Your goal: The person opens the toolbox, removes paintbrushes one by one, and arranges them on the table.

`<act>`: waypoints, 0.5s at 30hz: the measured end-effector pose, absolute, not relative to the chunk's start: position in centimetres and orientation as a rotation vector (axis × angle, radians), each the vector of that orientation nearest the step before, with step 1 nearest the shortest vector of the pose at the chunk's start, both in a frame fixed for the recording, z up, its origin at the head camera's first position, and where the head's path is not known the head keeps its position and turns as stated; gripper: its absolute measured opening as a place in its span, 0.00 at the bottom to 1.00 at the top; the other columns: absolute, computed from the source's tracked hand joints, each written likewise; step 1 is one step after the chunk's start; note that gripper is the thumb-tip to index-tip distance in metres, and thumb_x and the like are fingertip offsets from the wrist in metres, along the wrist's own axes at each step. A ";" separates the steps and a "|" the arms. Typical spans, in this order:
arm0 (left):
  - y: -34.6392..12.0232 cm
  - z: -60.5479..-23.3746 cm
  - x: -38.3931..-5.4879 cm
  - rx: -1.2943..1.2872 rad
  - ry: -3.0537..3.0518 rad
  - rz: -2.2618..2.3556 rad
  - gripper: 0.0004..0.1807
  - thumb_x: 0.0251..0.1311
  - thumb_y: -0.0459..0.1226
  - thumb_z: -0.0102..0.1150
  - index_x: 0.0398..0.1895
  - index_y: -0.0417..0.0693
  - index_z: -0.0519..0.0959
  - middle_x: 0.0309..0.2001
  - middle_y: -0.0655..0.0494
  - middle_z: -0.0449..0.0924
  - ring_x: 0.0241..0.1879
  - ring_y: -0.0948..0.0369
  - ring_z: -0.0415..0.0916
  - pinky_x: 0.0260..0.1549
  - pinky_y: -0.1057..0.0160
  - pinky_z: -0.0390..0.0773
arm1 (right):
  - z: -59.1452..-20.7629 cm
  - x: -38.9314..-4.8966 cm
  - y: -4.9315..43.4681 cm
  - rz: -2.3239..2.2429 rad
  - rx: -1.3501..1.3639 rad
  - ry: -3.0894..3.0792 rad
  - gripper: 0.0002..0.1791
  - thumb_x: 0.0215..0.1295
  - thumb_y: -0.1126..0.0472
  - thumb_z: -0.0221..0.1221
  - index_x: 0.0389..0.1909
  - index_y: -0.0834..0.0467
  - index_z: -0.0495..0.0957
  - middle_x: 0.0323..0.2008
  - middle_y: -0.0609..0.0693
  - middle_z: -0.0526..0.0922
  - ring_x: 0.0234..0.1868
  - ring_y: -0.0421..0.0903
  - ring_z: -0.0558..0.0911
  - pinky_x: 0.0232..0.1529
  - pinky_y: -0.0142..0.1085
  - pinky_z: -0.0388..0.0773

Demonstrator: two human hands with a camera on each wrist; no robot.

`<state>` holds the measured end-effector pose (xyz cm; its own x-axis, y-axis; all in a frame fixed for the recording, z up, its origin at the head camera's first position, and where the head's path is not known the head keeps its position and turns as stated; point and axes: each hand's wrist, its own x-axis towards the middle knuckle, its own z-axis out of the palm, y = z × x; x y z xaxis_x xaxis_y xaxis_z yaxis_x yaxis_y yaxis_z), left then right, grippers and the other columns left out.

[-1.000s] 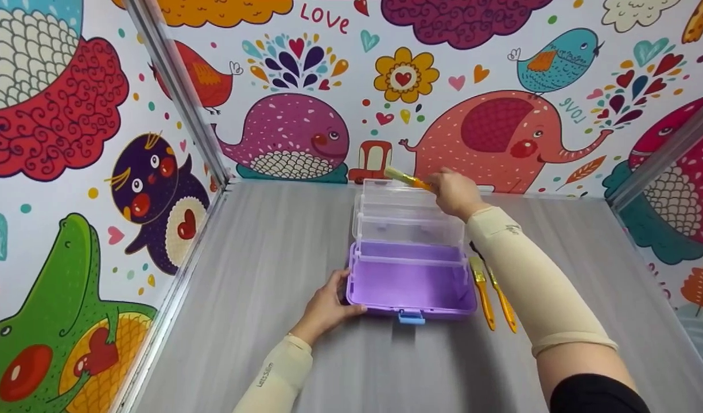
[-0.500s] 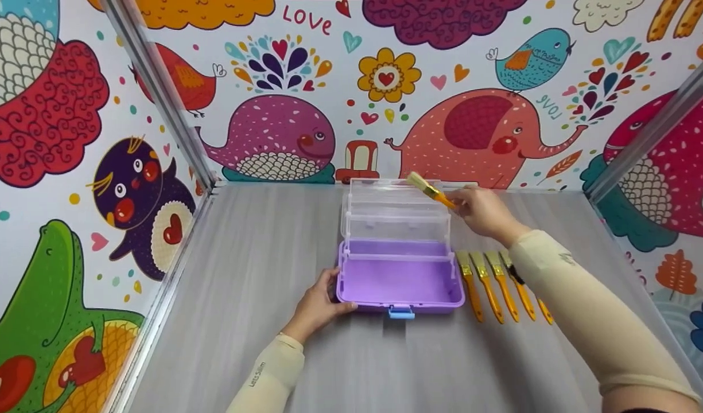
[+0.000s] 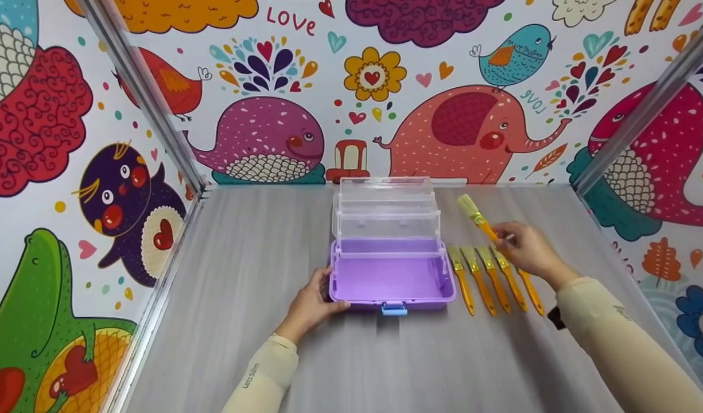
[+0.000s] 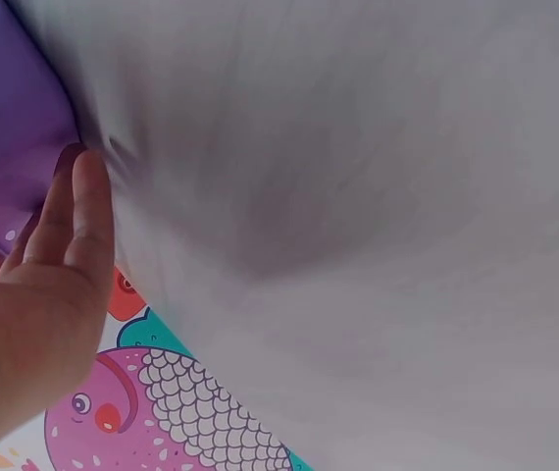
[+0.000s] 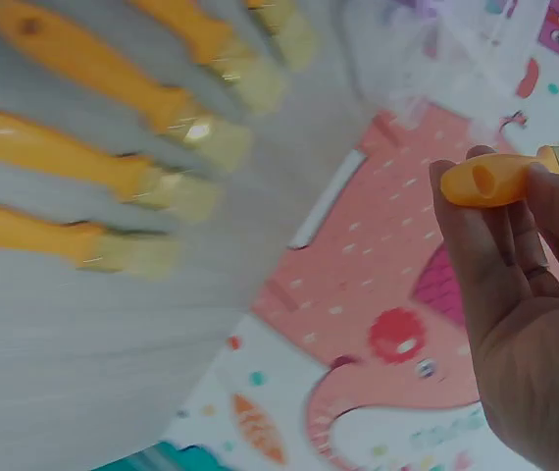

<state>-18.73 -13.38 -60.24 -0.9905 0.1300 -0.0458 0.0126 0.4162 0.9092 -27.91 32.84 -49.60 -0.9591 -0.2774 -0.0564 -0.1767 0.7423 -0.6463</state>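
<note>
A purple storage box (image 3: 391, 278) with a blue latch (image 3: 394, 310) lies with its clear lid and trays raised at the back. My left hand (image 3: 312, 301) grips its front left corner, thumb at the front rim, fingers against the left side. In the left wrist view those fingers (image 4: 88, 206) lie along the purple wall. To the box's right, my right hand (image 3: 526, 249) pinches a paintbrush (image 3: 470, 207) by its orange handle, bristles pointing up and away. In the right wrist view the handle end (image 5: 485, 182) shows between thumb and fingers. Below it several paintbrushes (image 3: 494, 287) lie in a row.
The box stands on a grey tabletop (image 3: 259, 241), close to the row of brushes. Cartoon-printed walls (image 3: 271, 137) enclose the back and both sides, with metal strips (image 3: 139, 92) at the corners.
My right hand has carried the paintbrush from above the raised clear trays to the right and nearer, over the row of brushes. The left hand stays on the box. The view has shifted slightly right.
</note>
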 end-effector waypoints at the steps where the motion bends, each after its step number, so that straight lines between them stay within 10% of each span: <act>1: -13.4 -60.3 -18.7 0.126 2.552 1.635 0.48 0.45 0.41 0.80 0.70 0.45 0.64 0.68 0.39 0.68 0.66 0.45 0.67 0.66 0.47 0.62 | -49.9 -27.6 33.5 -1.016 -0.352 2.790 0.18 0.72 0.65 0.56 0.61 0.62 0.76 0.48 0.59 0.79 0.41 0.54 0.79 0.41 0.40 0.83; 15: -13.4 -60.6 -18.8 0.141 2.513 1.679 0.48 0.46 0.38 0.80 0.69 0.42 0.63 0.66 0.35 0.69 0.64 0.44 0.69 0.64 0.50 0.66 | -54.5 -24.0 40.1 -1.058 -0.116 2.790 0.19 0.72 0.67 0.55 0.61 0.68 0.73 0.47 0.64 0.78 0.39 0.57 0.80 0.32 0.36 0.83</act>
